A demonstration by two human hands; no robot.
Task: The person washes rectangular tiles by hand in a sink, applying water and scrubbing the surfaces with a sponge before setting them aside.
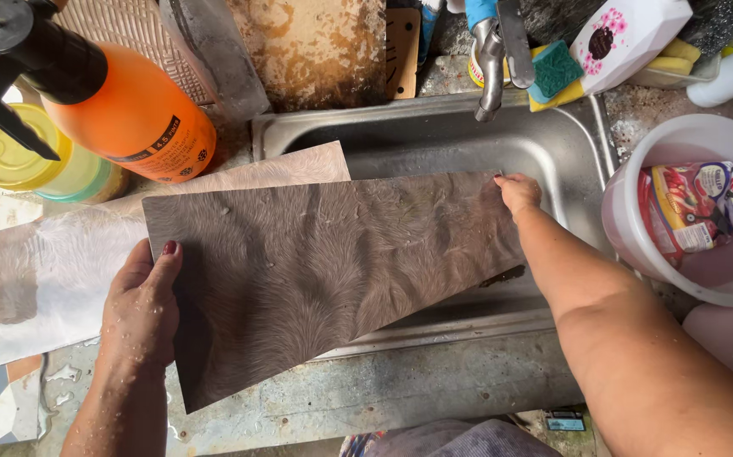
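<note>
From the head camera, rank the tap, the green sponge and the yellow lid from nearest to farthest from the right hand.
1. The tap, straight up behind the right hand, at the sink's back edge.
2. The green sponge, just right of the tap and a little farther out, though it is close to a tie.
3. The yellow lid, far across at the left, past the orange spray bottle.
</note>
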